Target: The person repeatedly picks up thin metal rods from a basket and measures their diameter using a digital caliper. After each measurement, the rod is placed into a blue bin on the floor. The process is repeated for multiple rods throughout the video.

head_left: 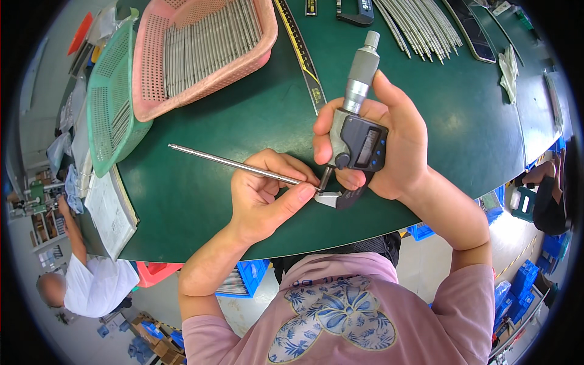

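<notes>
Between the thumb and fingers of my left hand (267, 198) is a thin metal rod (228, 162), its far end pointing up and left. The rod's near end sits in the jaws of a digital micrometer (365, 143), at the gap between spindle and anvil; whether both faces touch it is too small to tell. My right hand (398, 134) wraps round the micrometer's frame, with the thumb along the grey thimble (364, 64). The micrometer is tilted, thimble up and its small display facing me.
On the green table (201, 213) stand a pink basket (207, 85) full of similar rods and a green basket (112, 103). Beyond lie a ruler (304, 61), loose rods (420, 27), another micrometer (356, 13) and a phone (471, 27). Papers (112, 210) lie left. A person (97, 283) sits left.
</notes>
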Demonstrator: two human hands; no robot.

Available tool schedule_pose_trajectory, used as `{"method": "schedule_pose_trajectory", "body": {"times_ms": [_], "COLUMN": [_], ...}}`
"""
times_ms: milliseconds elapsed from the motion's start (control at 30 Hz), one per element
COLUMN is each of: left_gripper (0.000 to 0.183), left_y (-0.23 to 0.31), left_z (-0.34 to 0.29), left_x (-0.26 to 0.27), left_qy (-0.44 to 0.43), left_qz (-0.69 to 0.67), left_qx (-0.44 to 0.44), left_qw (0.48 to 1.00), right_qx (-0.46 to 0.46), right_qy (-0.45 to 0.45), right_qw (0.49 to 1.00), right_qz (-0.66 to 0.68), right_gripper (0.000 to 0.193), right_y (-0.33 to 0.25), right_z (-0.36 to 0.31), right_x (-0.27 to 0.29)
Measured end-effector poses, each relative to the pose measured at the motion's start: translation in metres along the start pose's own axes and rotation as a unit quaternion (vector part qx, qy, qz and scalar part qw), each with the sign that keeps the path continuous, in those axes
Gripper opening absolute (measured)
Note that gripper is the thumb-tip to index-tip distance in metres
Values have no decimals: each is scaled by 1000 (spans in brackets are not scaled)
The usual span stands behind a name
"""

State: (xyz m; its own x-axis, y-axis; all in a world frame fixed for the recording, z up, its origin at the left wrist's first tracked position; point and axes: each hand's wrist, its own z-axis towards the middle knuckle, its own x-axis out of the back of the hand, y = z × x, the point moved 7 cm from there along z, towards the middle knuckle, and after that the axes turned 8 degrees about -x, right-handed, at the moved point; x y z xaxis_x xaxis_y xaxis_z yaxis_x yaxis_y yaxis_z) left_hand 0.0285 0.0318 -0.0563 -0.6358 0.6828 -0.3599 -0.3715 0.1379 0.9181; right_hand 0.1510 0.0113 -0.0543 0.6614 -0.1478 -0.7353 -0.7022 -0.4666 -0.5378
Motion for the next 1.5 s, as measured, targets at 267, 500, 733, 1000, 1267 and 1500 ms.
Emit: {"method": "schedule_pose_trajectory", "body": {"times_ms": [267,500,733,1000,1267,1500], "left_gripper": [16,18,18,18,20,24], "left_y": [1,1,0,-1,-1,1], "left_z": [1,1,0,0,-1,-1], "left_x": [-1,0,0,0,1,0], "left_qy": [-3,5,-16,-11,-14,-4], "left_qz": [10,21,-7,0,15,25], "left_qx": [-9,-1,-22,-18,-19,-1], "left_qw": [1000,1000,1000,1000,1000,1000], "right_qx": [17,-1,15,-3,16,-9], "right_qy": [-4,4,-3,1,15,13], "right_qw": [1000,1000,1000,1000,998,1000], "right_qz": [-2,-2,-21,2,-51,-15], "right_gripper": [68,69,70,71,72,72], "right_y": [-1,0,0,1,-1,1], "right_z": [0,-1,1,-1,0,0], "right_x": [2,2,1,0,-1,2]}}
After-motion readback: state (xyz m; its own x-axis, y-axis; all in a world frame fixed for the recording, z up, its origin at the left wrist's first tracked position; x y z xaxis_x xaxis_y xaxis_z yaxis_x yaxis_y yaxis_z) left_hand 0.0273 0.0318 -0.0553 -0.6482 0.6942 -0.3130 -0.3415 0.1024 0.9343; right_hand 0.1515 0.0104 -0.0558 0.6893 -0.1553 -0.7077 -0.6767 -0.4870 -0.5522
